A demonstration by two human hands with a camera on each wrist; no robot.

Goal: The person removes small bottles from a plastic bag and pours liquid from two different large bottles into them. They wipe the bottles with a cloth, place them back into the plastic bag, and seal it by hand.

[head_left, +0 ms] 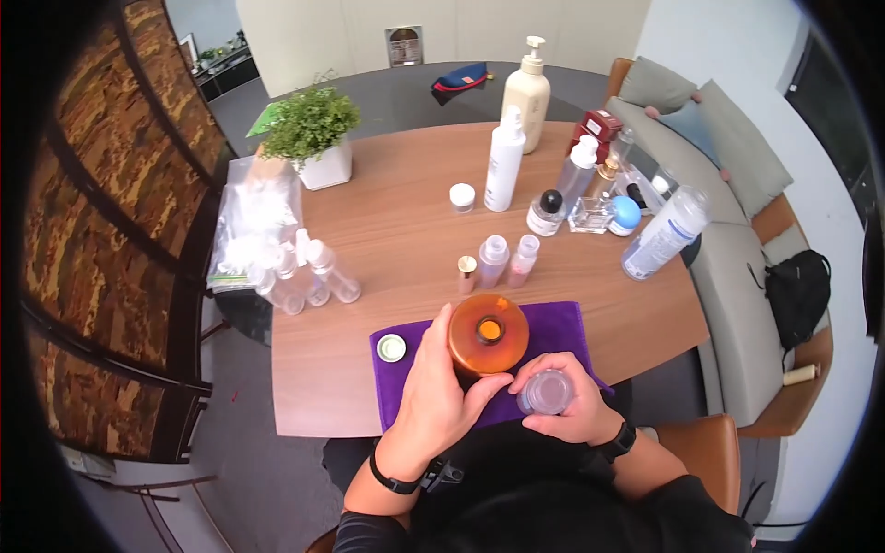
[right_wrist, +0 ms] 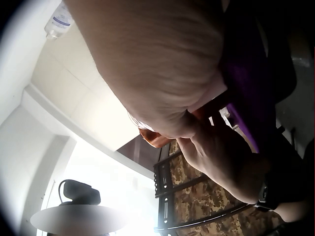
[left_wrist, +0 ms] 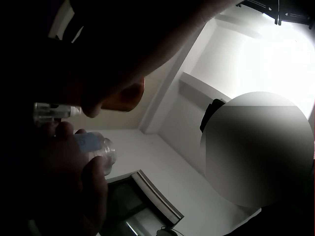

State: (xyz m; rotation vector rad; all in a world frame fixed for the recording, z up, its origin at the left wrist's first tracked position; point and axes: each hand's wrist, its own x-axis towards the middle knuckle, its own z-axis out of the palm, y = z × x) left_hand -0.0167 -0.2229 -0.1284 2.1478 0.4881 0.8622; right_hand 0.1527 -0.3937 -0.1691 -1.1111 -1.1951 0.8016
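My left hand [head_left: 441,392] grips a round amber bottle [head_left: 467,352] over the towel, its uncapped mouth facing the head camera. Close beside it, my right hand [head_left: 579,405] holds a small clear bottle [head_left: 550,391], also without a cap, fingers and thumb wrapped round its side. The left wrist view is dark but shows the clear bottle [left_wrist: 96,146] below part of the amber bottle [left_wrist: 129,97]. Only an edge of the amber bottle [right_wrist: 156,139] shows past the hands in the right wrist view. Under both hands lies a purple towel [head_left: 396,392], with a pale round cap [head_left: 391,347] on its left part.
Beyond the towel stand a small gold-capped bottle [head_left: 467,275] and two clear bottles, one pinkish [head_left: 523,263]. Several clear bottles [head_left: 318,276] and a plastic bag [head_left: 263,207] sit at left, near a potted plant [head_left: 323,166]. Pump bottles [head_left: 525,101] and cosmetics crowd the back right.
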